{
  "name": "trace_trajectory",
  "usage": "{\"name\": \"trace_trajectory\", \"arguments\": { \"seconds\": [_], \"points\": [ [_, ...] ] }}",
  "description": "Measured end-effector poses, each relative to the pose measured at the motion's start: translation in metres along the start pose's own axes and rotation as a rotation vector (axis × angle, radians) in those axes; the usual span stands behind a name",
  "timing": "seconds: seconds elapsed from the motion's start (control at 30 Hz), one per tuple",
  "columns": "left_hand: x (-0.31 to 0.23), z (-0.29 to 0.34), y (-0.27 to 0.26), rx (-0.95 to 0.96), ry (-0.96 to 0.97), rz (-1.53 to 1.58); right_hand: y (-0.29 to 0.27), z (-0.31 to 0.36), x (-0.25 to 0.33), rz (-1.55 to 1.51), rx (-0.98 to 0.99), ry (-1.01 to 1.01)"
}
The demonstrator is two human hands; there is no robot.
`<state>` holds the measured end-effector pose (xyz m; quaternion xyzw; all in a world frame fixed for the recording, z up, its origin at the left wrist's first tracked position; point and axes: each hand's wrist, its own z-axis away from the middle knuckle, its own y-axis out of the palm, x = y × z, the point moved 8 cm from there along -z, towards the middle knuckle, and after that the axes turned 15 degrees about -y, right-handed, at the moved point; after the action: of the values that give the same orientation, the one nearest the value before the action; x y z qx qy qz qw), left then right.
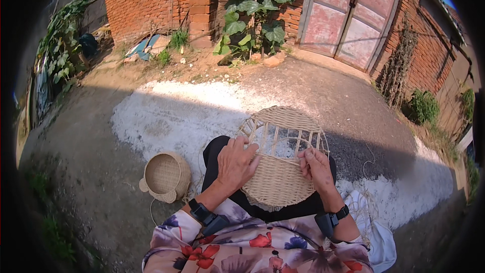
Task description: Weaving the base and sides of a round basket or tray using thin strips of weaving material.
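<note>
On my lap lies a rounded, half-woven basket piece [278,179] of beige cord. Its near and far parts are closely woven; between them bare spokes cross an open gap. My left hand [235,161] grips its left side, fingertips at the edge of the weave and thumb on the near part. A thin strand [293,138] arcs over the spokes toward my right hand [316,166], whose thumb and forefinger are pinched together at the gap's right end. The strand seems to be held there, though the fingers partly hide it.
A small round woven basket [165,176] with two ear-like tabs sits on the ground at my left. By my right hip lies a white sack [379,242] with loose cords. White powdery material [177,108] covers part of the ground. Beyond stand a leafy plant [257,15] and metal doors [348,15].
</note>
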<state>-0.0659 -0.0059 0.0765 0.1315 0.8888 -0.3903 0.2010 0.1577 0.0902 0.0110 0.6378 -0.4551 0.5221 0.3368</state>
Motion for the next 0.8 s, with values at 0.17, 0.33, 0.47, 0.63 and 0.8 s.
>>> {"name": "trace_trajectory", "arguments": {
  "seconds": [0.17,0.33,0.47,0.63,0.8],
  "points": [
    [-0.021,-0.004,0.036,0.082,0.135,0.155,-0.021,-0.007,0.017,-0.130,-0.035,-0.093],
    [-0.028,-0.009,0.060,0.126,0.114,0.124,0.011,-0.043,0.041,-0.163,0.015,-0.249],
    [-0.033,-0.012,0.062,0.139,0.099,0.089,0.043,-0.072,0.044,0.253,0.170,-0.390],
    [-0.031,-0.007,0.061,0.178,0.077,0.075,0.077,-0.064,0.034,1.299,0.290,-0.506],
    [-0.038,-0.008,0.062,0.188,0.088,0.110,0.052,-0.045,0.042,0.980,0.109,-0.441]
  ]
}}
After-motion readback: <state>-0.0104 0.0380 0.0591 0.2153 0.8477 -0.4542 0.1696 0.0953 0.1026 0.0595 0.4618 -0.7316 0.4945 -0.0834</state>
